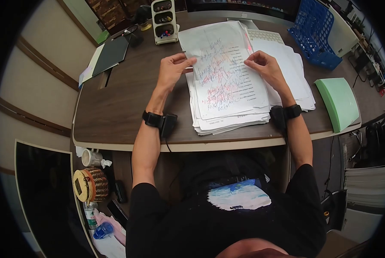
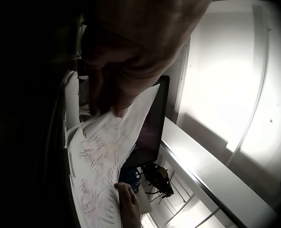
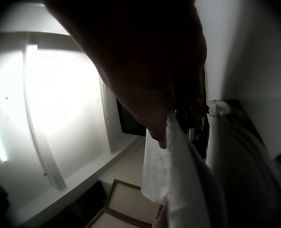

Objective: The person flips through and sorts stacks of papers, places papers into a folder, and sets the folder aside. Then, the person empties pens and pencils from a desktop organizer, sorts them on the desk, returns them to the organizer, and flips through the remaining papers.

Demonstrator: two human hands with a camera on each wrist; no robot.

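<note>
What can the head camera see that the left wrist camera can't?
Only the head view shows the mug, the woven basket with its yellowish lid, and the pale green boxy thing by the desk's edge.

Only the left wrist view shows a big, glaring white surface beyond the screen.

Both show the scribbled sheet, the left hand and right hand at it, and part of the dark screen.
</note>
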